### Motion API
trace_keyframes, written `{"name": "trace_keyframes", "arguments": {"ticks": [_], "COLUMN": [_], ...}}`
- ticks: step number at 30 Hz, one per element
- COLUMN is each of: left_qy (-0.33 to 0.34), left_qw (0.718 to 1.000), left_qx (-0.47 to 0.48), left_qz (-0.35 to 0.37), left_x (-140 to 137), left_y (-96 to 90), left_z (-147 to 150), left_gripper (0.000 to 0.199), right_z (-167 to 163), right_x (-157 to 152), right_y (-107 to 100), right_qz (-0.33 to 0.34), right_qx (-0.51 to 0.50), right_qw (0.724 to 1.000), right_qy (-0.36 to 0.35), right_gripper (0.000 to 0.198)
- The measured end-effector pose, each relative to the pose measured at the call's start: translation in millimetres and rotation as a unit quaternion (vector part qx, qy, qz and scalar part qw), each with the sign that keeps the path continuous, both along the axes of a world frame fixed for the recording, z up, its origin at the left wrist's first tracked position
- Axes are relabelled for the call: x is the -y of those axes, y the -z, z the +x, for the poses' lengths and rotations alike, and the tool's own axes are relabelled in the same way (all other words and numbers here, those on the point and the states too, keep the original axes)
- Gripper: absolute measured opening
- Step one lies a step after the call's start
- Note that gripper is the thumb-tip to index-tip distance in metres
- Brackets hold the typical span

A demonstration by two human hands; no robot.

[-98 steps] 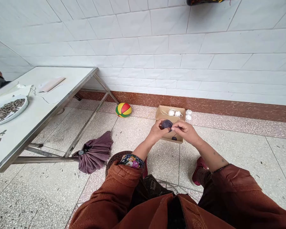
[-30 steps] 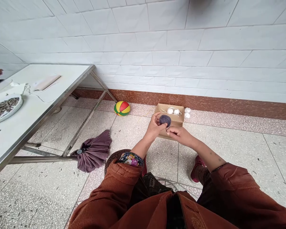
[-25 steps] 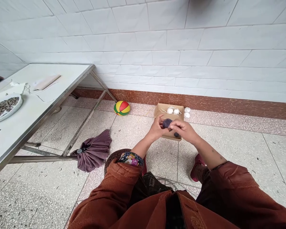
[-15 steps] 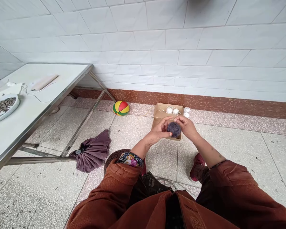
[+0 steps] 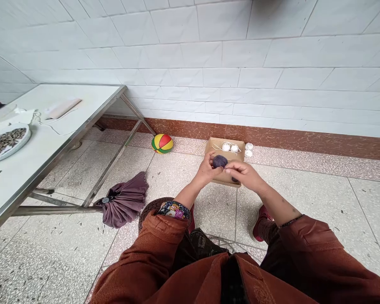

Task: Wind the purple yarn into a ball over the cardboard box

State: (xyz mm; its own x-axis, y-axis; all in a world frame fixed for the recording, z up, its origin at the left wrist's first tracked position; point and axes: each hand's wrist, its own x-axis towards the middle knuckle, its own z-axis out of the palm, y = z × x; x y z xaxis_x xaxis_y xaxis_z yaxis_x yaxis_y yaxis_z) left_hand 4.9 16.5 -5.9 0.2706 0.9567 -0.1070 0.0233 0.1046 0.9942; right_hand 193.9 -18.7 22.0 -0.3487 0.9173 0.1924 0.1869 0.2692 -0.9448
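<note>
My left hand (image 5: 206, 168) is closed round a dark purple-grey ball of yarn (image 5: 220, 161), above an open cardboard box (image 5: 220, 179) on the floor. To the ball's right, my right hand (image 5: 243, 174) has its thumb and fingers pinched together; any strand between them is too fine to make out. Below that hand a small dark thing (image 5: 234, 179), partly covered, shows in the box. At the back of the box lie white yarn balls (image 5: 226, 146) with loose ends. More white balls (image 5: 248, 150) sit on the floor beside it.
A multicoloured ball (image 5: 162, 143) rests by the wall. To the left stands a metal-framed table (image 5: 91, 99) with a tray (image 5: 25, 141) of small dark pieces. A folded purple umbrella (image 5: 123, 200) is near the table's leg. My shoes (image 5: 262, 219) flank the floor below.
My left hand has moved the dark yarn ball a little left and up. My right hand has come away from the ball's top and now pinches lower, at its right side.
</note>
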Motion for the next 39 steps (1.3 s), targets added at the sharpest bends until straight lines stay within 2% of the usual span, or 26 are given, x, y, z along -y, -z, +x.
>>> {"name": "trace_keyframes", "arguments": {"ticks": [2,5,7,9,11,15,18,20,23,26,29,31,32,33,35,39], "left_qy": [0.049,0.153,0.215,0.24,0.223,0.1,0.004,-0.034,-0.024,0.041,0.153,0.214,0.223,0.214,0.156,0.018], "left_qw": [0.999,0.988,0.974,0.963,0.96,0.976,0.991,0.997,1.0,0.999,0.988,0.974,0.97,0.97,0.978,0.996], "left_qx": [0.004,0.028,0.071,0.124,0.167,0.192,0.13,0.064,-0.007,-0.03,0.01,0.067,0.095,0.116,0.134,0.083], "left_qz": [0.008,0.011,0.011,0.012,0.009,0.012,0.017,0.016,0.018,0.014,0.002,-0.001,0.001,0.006,0.021,0.04], "left_x": [3.4,9.6,13.3,15.4,15.0,7.0,-0.4,-3.2,-2.7,2.7,9.5,12.2,12.5,12.1,9.5,1.5], "left_y": [-1.3,-6.7,-11.2,-15.0,-16.9,-13.4,-7.0,-3.1,0.1,-0.8,-5.8,-9.9,-11.5,-12.6,-13.0,-8.2], "left_z": [0.4,0.9,1.8,3.2,4.5,4.7,3.0,2.1,1.8,2.2,2.9,3.9,4.7,5.6,7.3,8.8], "left_gripper": [0.083,0.084,0.083,0.081,0.08,0.075,0.073,0.074,0.08,0.086,0.089,0.091,0.091,0.091,0.09,0.085], "right_z": [7.4,16.9,19.8,19.3,16.1,5.7,-1.4,-3.8,-2.1,5.0,12.5,14.6,14.5,13.5,9.9,0.8], "right_x": [-6.6,-17.1,-21.7,-23.3,-21.9,-13.0,-3.8,1.0,2.3,-4.9,-15.4,-20.3,-21.4,-21.6,-19.2,-7.5], "right_y": [-4.0,1.7,10.6,20.2,28.4,34.6,27.4,18.3,5.0,0.4,7.4,16.7,21.8,26.8,35.2,38.7], "right_qz": [-0.019,-0.039,-0.052,-0.07,-0.085,-0.067,-0.031,-0.013,-0.011,-0.015,-0.019,-0.036,-0.05,-0.065,-0.092,-0.092], "right_qx": [-0.047,-0.077,-0.072,-0.049,-0.014,0.075,0.108,0.097,0.047,-0.009,-0.022,-0.016,-0.011,-0.003,0.029,0.118], "right_qw": [0.996,0.984,0.978,0.979,0.981,0.986,0.992,0.995,0.999,0.998,0.989,0.986,0.986,0.985,0.985,0.985], "right_qy": [0.07,0.159,0.187,0.187,0.174,0.134,0.059,-0.001,-0.021,0.06,0.144,0.162,0.162,0.157,0.145,0.089], "right_gripper": [0.024,0.027,0.028,0.028,0.027,0.018,0.021,0.024,0.024,0.025,0.026,0.027,0.027,0.026,0.022,0.021]}}
